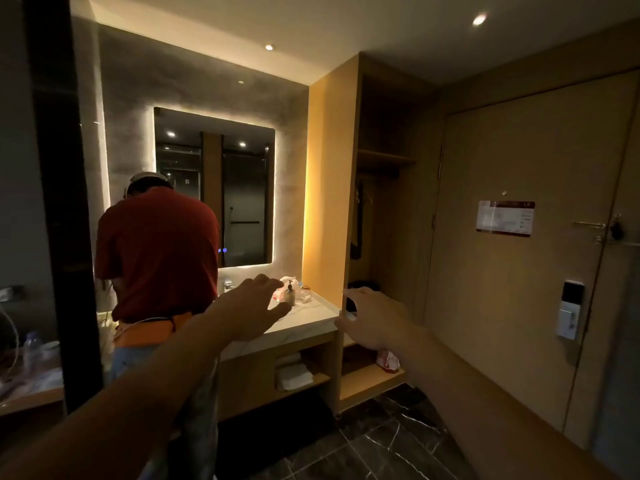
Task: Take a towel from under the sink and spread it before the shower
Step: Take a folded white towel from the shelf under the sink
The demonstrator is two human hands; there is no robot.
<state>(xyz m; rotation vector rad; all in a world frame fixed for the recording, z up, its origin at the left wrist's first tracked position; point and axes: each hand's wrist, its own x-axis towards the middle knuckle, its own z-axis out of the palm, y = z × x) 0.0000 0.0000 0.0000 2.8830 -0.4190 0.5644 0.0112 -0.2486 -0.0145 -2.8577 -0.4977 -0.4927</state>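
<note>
A dim, warm-lit room. A backlit mirror (214, 188) hangs centre-left of the frame on a grey stone-look wall (194, 77), glowing along its edges. Below it a pale marble counter (304, 318) tops a wooden vanity with open shelves (311, 381). To the right of the mirror stands a tall wooden panel (329, 188) lit amber, beside an open wardrobe niche (384, 209). A beige door (519, 271) fills the right side, bearing a notice (505, 217) and an electronic lock (569, 310). Recessed ceiling lights (479, 19) shine at upper right. Dark veined marble floor (391, 441) spreads at the bottom. A dark vertical frame (65, 202) runs down the left.
</note>
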